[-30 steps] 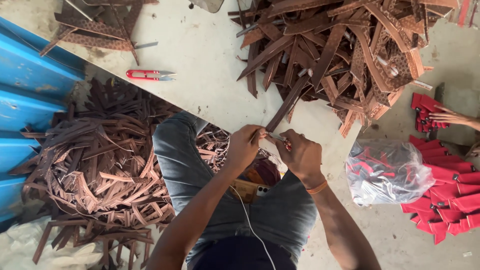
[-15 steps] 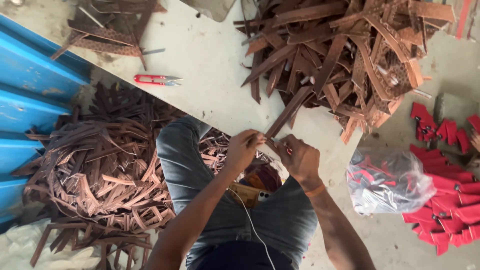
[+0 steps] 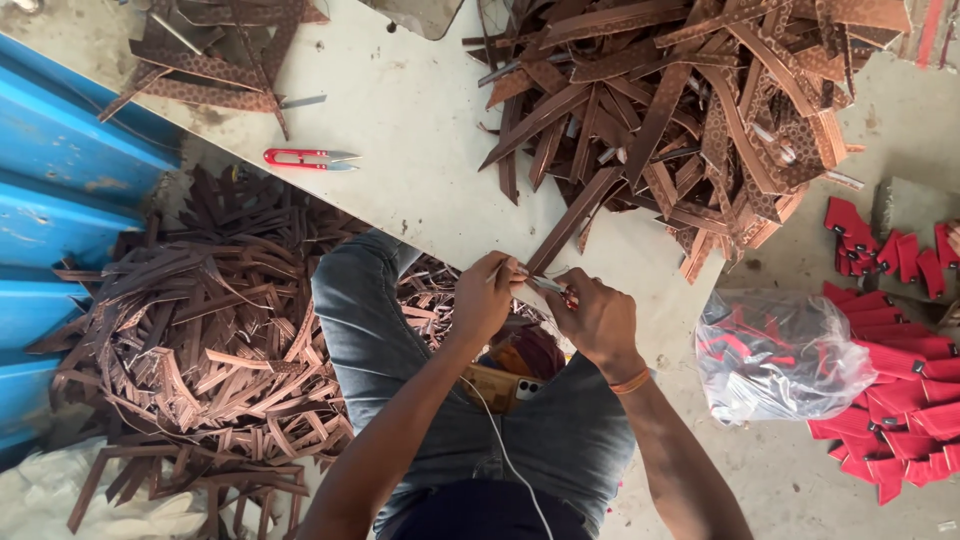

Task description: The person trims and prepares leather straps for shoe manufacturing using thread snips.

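My left hand (image 3: 484, 300) pinches the near end of a long brown patterned strap (image 3: 575, 221) that slants up to the big heap of brown straps (image 3: 690, 95) on the pale table (image 3: 420, 130). My right hand (image 3: 598, 318) is closed around a small thread snipper with red handles (image 3: 560, 291), its metal tip touching the strap's end between both hands. Both hands hover over my lap at the table's near edge.
A second red-handled snipper (image 3: 308, 158) lies on the table to the left. A small strap pile (image 3: 215, 50) sits at the far left corner. Brown strap scraps (image 3: 200, 340) cover the floor beside a blue wall. A clear bag and red pieces (image 3: 890, 380) lie on the right.
The view has drifted slightly. Both hands stay together at the strap's end, with only small shifts of the fingers and the snipper.
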